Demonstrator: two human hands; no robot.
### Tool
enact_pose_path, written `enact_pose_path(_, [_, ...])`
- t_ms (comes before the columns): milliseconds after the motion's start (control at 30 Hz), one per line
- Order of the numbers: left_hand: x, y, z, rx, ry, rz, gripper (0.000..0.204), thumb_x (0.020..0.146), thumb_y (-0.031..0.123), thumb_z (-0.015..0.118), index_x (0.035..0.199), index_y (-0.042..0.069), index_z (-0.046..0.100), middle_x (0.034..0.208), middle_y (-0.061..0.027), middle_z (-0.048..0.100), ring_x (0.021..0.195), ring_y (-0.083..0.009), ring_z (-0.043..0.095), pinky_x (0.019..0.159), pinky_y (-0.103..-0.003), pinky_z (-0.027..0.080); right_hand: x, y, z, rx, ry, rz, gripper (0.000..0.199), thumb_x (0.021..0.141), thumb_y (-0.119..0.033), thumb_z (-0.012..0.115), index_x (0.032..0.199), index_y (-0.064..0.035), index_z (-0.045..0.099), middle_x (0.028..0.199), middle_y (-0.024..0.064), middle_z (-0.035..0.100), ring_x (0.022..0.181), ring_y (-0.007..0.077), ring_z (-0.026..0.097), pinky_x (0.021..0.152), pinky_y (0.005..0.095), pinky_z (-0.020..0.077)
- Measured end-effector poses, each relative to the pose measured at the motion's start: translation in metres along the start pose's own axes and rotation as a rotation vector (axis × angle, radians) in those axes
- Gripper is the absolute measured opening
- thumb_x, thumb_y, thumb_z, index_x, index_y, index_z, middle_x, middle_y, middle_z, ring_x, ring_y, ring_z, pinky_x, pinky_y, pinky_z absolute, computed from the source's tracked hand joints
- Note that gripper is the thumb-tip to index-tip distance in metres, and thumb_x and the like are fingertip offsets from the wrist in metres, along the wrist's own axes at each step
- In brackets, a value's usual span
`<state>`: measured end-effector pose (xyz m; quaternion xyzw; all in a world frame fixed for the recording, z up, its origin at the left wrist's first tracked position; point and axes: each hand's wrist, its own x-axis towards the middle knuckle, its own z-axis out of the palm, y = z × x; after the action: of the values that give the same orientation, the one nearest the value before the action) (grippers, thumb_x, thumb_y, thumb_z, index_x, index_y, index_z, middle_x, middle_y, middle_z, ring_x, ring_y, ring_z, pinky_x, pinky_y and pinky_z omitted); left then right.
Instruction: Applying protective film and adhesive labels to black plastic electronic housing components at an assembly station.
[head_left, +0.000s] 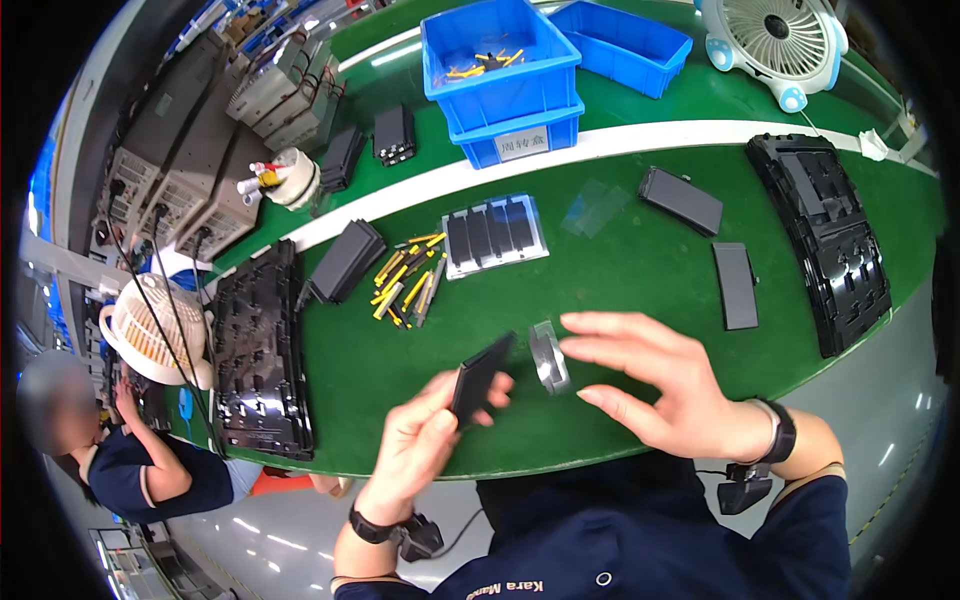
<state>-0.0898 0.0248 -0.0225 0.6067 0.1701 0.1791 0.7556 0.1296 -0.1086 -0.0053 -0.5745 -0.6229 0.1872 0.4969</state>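
My left hand (pixel 420 430) is closed round a flat black rectangular case (pixel 482 380), tilted on edge above the bench. My right hand (pixel 670 385) has its fingers spread, with nothing seen between thumb and fingers. Close to its fingertips is a small shiny clear-and-grey strip (pixel 548 358); whether it touches the fingers or lies on the bench I cannot tell. Beyond the hands are a sheet of black strips (pixel 492 235) on a pale backing and a loose pile of yellow-and-black strips (pixel 408 280).
Black boxy units stand on the green bench (pixel 600 280), at left (pixel 345 262) and right (pixel 682 200). Black moulded trays flank it, left (pixel 262 350) and right (pixel 825 240). Blue bins (pixel 500 95) and a white fan (pixel 775 45) stand behind. Another person (pixel 150 460) sits at far left.
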Motion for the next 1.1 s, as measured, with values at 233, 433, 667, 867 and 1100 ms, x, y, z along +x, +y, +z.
enact_pose_path(233, [-0.006,-0.007,0.015,-0.515,-0.155,-0.199,0.066,0.092,0.044,0.046,0.136,-0.002,0.029,0.124,-0.0209,0.049,0.107,-0.0254,0.055,0.083,-0.032,0.047,0.035,-0.018,0.018,0.571,-0.016,0.160,0.032,0.080,-0.004,0.067,0.111,-0.0013,0.060,0.091,0.0099,0.064,0.078,0.0129,0.063,0.073,0.0268,0.0524])
enact_pose_path(433, [-0.007,-0.005,0.020,-0.503,-0.162,-0.183,0.061,0.095,0.040,0.042,0.138,0.001,0.025,0.125,-0.0214,0.049,0.108,-0.0228,0.054,0.083,-0.031,0.047,0.034,-0.016,0.032,0.860,0.027,0.353,0.015,0.090,-0.009,0.056,0.092,0.0039,0.063,0.080,0.0037,0.064,0.074,0.0056,0.059,0.066,0.0204,0.0492])
enact_pose_path(667, [-0.005,-0.005,0.024,-0.554,-0.157,-0.198,0.060,0.095,0.039,0.041,0.138,0.001,0.024,0.126,-0.0213,0.048,0.107,-0.0223,0.055,0.079,-0.029,0.050,0.033,-0.010,0.037,0.829,0.054,0.303,0.018,0.091,-0.013,0.055,0.090,0.0034,0.062,0.075,0.0025,0.062,0.067,0.0031,0.055,0.055,0.0193,0.0448])
enact_pose_path(867, [-0.005,-0.009,0.023,-0.624,-0.122,-0.167,0.059,0.095,0.039,0.042,0.137,0.002,0.025,0.122,-0.0206,0.049,0.105,-0.0231,0.056,0.077,-0.030,0.052,0.031,-0.011,0.036,0.621,0.085,0.179,0.019,0.085,-0.007,0.061,0.103,0.0012,0.063,0.083,0.0048,0.058,0.070,0.0060,0.055,0.057,0.0210,0.0495])
enact_pose_path(1100, [-0.004,-0.008,0.022,-0.671,-0.110,-0.159,0.057,0.094,0.039,0.043,0.135,0.003,0.028,0.120,-0.0198,0.050,0.103,-0.0232,0.056,0.076,-0.030,0.054,0.032,-0.006,0.040,0.673,0.026,0.198,0.032,0.081,-0.002,0.065,0.113,-0.0013,0.060,0.088,0.0050,0.054,0.075,0.0085,0.056,0.063,0.0220,0.0540])
